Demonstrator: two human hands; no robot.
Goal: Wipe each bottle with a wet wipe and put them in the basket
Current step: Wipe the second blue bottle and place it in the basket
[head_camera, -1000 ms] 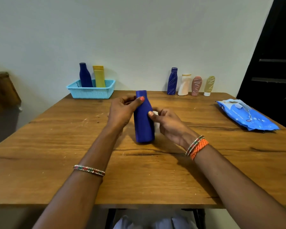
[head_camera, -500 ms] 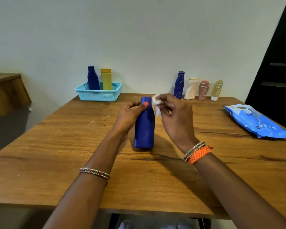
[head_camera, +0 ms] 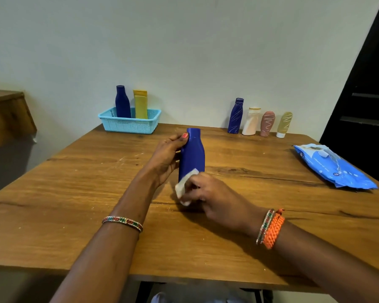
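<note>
A dark blue bottle (head_camera: 192, 154) stands upright on the middle of the wooden table (head_camera: 74, 193). My left hand (head_camera: 165, 158) grips its upper left side, thumb near the neck. My right hand (head_camera: 214, 197) pinches a folded white wet wipe (head_camera: 185, 186) against the bottle's lower front and hides its base. A light blue basket (head_camera: 129, 124) at the back left holds a dark blue bottle (head_camera: 122, 102) and a yellow bottle (head_camera: 140, 104).
Along the back wall stand a scribbled blue bottle (head_camera: 235, 115), a white bottle (head_camera: 251, 121), a pink tube (head_camera: 267, 123) and a yellow-green tube (head_camera: 284, 124). A blue wet-wipe pack (head_camera: 335, 167) lies at the table's right edge. A wooden ledge (head_camera: 7, 114) juts at left.
My right hand has carried the wipe from the bottle's neck down its front to the lower part. My left hand keeps its grip; the bottle stays upright.
</note>
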